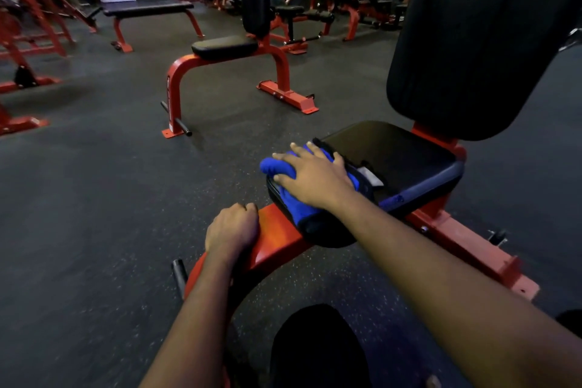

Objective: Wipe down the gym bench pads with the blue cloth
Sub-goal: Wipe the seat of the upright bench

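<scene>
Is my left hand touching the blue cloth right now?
Apart. The head view shows the left hand gripping the red frame, with bare frame between it and the blue cloth.

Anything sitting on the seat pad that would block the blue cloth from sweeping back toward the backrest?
Nothing visible does. The right hand presses the blue cloth on the seat pad front edge; the pad behind looks bare up to the backrest.

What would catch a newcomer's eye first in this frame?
The bright blue cloth stands out most, pressed flat under the right hand on the front edge of the black seat pad, just right of centre. Next comes the left hand, closed over the red frame tube just below it. Above right, the tall black back pad fills the upper corner.
</scene>
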Demonstrator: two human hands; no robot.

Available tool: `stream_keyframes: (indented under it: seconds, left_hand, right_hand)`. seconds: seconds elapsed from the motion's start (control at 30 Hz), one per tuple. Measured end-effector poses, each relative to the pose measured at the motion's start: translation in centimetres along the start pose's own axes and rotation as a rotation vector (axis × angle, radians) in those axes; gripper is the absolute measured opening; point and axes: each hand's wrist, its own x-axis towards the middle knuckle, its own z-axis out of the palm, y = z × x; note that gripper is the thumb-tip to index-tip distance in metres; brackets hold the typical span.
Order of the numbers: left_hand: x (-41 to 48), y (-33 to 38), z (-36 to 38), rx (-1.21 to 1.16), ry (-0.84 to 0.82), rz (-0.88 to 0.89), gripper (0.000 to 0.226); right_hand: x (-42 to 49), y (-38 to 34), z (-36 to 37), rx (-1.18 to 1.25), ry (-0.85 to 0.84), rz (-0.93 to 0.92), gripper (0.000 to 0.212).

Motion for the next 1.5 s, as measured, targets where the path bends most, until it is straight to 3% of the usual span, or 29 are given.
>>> stream_keyframes:
  seconds: [0.17, 0.4, 0.57, 0.73, 0.9, 1.03, 1.2, 1.37, 1.5]
  left_hand:
    - [-0.3, 0.0, -0.1, 0.002, 0.01, 0.016, 0.049]
    - [-0.2, -0.4, 0.0, -0.011, -0.008, 0.033, 0.05]
    - [-0.3, -0.3, -0.1, -0.011, 0.002, 0.027, 0.051]
    - [-0.2, -0.2, 0.0, -0.01, -0.004, 0.036, 0.052]
    - [0.0, -0.5, 0.1, 0.001, -0.016, 0.05, 0.052]
    - [-0.3, -0.3, -0.1, -0.012, -0.016, 0.029, 0.052]
    - [-0.5, -0.3, -0.3, -0.009, -0.01, 0.023, 0.052]
    - [-0.6, 0.0, -0.4, -0.012, -0.013, 0.021, 0.053]
    - [-0.7, 0.2, -0.5, -0.002, -0.005, 0.014, 0.052]
  right_hand:
    - [-6.7, 2.1, 0.6, -0.039, 0.186, 0.002, 0.054]
    - [-2.6, 1.7, -0.6, 0.04, 0.096, 0.21, 0.053]
    - [-6.9, 3.3, 0.7, 0.031, 0.247, 0.014, 0.049]
    - [-5.2, 4.0, 0.1, 0.056, 0.273, 0.272, 0.047]
    - [-7.5, 5.0, 0.9, 0.048, 0.321, 0.137, 0.046]
    - [-5.9, 6.4, 0.0, 0.075, 0.345, 0.4, 0.045]
    - [-7.7, 5.9, 1.2, 0.051, 0.374, 0.203, 0.044]
    - [-6.0, 6.5, 0.5, 0.086, 0.407, 0.468, 0.044]
    - [-8.0, 6.2, 1.7, 0.085, 0.438, 0.272, 0.047]
